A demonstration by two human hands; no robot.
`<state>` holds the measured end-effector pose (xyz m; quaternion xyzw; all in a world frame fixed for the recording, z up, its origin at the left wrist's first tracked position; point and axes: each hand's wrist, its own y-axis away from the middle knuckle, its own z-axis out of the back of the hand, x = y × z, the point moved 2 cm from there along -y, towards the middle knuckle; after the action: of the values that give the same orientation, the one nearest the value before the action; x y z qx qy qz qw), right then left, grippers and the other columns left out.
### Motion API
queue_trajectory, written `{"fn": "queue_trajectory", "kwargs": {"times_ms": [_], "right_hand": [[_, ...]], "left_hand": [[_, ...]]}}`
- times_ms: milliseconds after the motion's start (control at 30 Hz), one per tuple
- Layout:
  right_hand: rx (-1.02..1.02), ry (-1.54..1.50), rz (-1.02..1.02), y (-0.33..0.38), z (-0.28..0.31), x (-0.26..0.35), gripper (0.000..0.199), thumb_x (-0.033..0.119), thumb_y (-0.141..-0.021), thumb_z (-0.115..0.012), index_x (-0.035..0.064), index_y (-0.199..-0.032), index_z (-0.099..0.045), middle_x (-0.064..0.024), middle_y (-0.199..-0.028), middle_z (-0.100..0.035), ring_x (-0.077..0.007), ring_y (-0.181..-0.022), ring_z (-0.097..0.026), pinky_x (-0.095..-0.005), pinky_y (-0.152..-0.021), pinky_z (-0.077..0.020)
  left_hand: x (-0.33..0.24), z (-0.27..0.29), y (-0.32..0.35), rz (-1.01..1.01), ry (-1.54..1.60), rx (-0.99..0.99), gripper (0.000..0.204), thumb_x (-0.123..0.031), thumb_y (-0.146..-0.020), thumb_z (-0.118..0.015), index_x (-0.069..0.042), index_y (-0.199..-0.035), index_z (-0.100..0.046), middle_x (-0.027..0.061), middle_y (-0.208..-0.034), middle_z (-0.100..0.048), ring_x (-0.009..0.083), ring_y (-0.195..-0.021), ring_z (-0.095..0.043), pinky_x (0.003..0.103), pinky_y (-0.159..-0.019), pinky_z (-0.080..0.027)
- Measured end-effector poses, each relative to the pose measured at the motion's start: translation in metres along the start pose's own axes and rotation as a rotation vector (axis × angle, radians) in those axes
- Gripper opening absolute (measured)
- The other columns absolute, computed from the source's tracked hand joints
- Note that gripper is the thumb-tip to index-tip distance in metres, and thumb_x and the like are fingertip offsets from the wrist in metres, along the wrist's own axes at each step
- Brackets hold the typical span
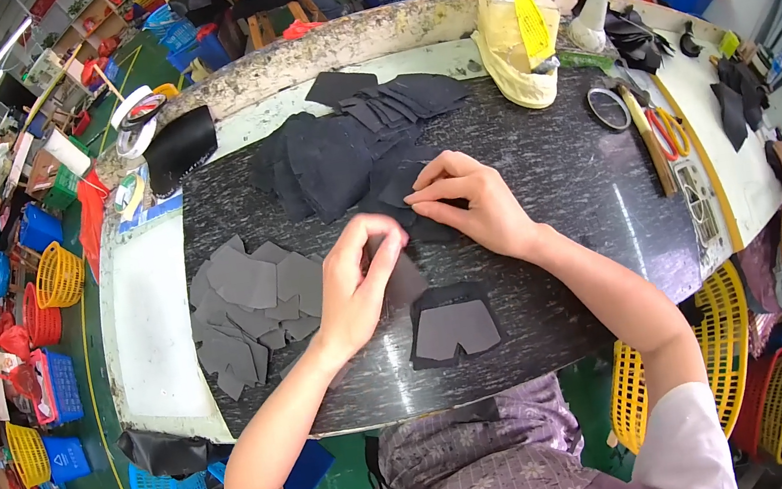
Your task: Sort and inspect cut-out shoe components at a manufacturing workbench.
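Closed at the fingertips, my left hand (360,274) holds a dark grey cut piece (404,281) that hangs below its fingers, slightly blurred. My right hand (477,199) pinches the edge of a black fabric piece (399,181) at the near side of a black fabric pile (324,165). A loose heap of grey cut pieces (243,302) spreads to the left of my left hand. Flat on the dark board in front of me lies a grey notched piece (456,329), centred on a larger black piece (425,350) whose border shows around it.
Along the right side of the board (568,279) lie a tape roll (607,109), a wooden-handled tool (647,140) and scissors (666,134). A yellow-wrapped container (514,49) and a white cone (592,12) stand at the back. Baskets flank me; another person sits at far right.
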<state>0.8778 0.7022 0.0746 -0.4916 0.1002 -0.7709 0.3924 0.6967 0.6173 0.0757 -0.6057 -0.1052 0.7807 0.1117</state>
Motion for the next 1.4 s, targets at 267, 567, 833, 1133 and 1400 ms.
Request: {"fn": "queue_trajectory", "kwargs": {"times_ms": [267,567,833,1133,1400], "right_hand": [[-0.379,0.333,0.232,0.017,0.064,0.083,0.004,0.002,-0.086,-0.067,0.0028,-0.09,-0.068,-0.0107,-0.092,-0.067,-0.0248,-0.084,-0.065,-0.0328,-0.074,-0.0528],[-0.004,-0.136,-0.088,0.066,0.023,0.102,0.039,0.019,-0.083,-0.077,0.0005,-0.115,-0.066,-0.011,-0.105,-0.068,-0.0238,-0.091,-0.066,-0.0364,-0.083,-0.0506],[0.155,-0.122,-0.35,0.081,0.014,0.066,0.042,0.006,-0.091,-0.066,0.0074,-0.131,-0.054,-0.0065,-0.072,-0.059,-0.0149,-0.057,-0.06,-0.0303,-0.054,-0.0487],[0.166,0.158,-0.162,0.081,0.0,0.057,0.031,0.01,-0.085,-0.069,0.0064,-0.113,-0.055,-0.0066,-0.076,-0.062,-0.0237,-0.058,-0.064,-0.0358,-0.051,-0.0506],[0.054,0.293,0.048,0.037,0.026,0.038,0.025,0.013,-0.081,-0.073,0.0058,-0.104,-0.066,-0.0066,-0.096,-0.059,-0.0273,-0.08,-0.063,-0.0369,-0.068,-0.0536]], "left_hand": [[-0.008,0.014,-0.031,0.074,-0.18,0.137,0.015,-0.013,-0.097,-0.059,-0.001,-0.102,-0.067,0.0032,-0.101,-0.072,0.0081,-0.085,-0.061,0.025,-0.079,-0.048],[-0.049,-0.014,0.021,-0.013,0.264,-0.04,0.006,-0.006,-0.092,-0.066,-0.001,-0.096,-0.067,0.0049,-0.1,-0.067,0.0103,-0.092,-0.06,0.026,-0.08,-0.047],[-0.029,-0.022,0.063,0.125,-0.226,0.164,0.041,-0.001,-0.091,-0.065,-0.008,-0.13,-0.056,-0.0029,-0.059,-0.044,0.0015,-0.051,-0.044,0.021,-0.048,-0.036],[-0.02,-0.023,0.055,0.136,-0.346,0.241,0.039,-0.003,-0.088,-0.066,-0.01,-0.125,-0.055,0.0027,-0.06,-0.05,0.0093,-0.048,-0.051,0.026,-0.048,-0.041],[-0.048,0.079,0.109,0.026,-1.082,-0.065,0.041,-0.022,-0.07,-0.082,-0.009,-0.104,-0.063,0.007,-0.091,-0.062,0.0281,-0.084,-0.059,0.039,-0.071,-0.048]]}}
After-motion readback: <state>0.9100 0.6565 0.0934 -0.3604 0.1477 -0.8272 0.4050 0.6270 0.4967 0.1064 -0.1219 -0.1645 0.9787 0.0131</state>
